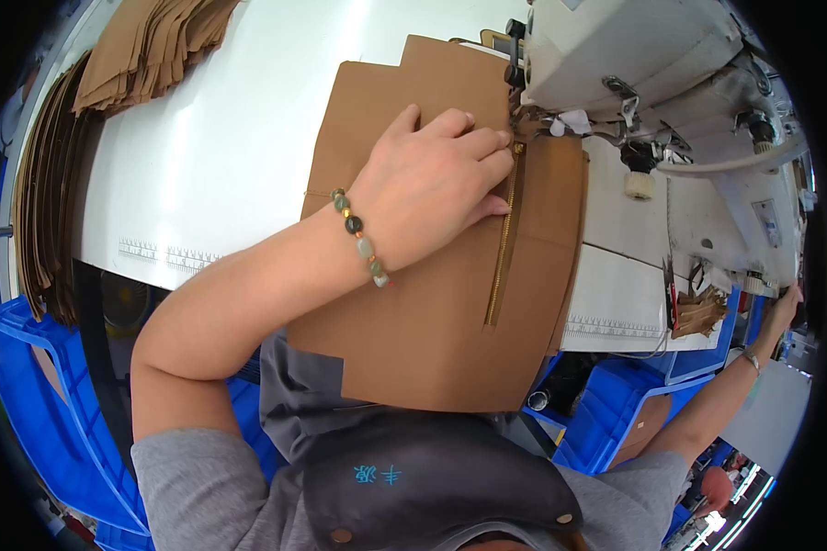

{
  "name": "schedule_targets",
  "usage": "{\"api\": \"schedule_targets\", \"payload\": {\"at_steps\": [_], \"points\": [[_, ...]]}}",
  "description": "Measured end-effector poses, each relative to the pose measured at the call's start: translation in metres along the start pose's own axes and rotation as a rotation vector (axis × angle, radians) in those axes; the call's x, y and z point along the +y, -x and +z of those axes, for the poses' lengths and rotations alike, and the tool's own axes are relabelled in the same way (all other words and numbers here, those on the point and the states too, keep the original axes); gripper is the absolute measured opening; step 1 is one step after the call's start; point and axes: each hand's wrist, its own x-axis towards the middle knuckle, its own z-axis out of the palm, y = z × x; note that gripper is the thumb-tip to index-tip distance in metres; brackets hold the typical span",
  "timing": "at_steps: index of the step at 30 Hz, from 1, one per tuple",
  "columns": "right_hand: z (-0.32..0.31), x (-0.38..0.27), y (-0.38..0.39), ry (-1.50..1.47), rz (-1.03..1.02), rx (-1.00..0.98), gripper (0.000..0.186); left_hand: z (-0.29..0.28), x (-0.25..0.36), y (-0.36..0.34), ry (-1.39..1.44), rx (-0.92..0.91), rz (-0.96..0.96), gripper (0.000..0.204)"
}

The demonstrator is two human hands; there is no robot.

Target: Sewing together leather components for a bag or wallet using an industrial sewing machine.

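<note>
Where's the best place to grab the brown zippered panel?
I'd pinch the brown panel by its near edge, coming from the person's side: that thin, flat edge overhangs the white table, so both faces look reachable, away from the sewing machine.

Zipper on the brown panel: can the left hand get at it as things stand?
Likely yes: the left hand rests on the brown panel just left of the zipper, whose lower stretch lies uncovered, though the sewing machine crowds its upper end.
</note>
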Motion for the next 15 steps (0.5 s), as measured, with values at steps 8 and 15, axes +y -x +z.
{"api": "schedule_targets", "payload": {"at_steps": [8, 15], "points": [[0.023, -0.028, 0.032, -0.047, 0.031, 0.058, 0.046, 0.005, -0.001, 0.002, 0.005, 0.03, -0.011, 0.04], [0.024, -0.031, 0.03, -0.002, -0.056, 0.059, 0.043, 0.002, 0.0, 0.001, -0.001, -0.034, -0.019, 0.042]]}}
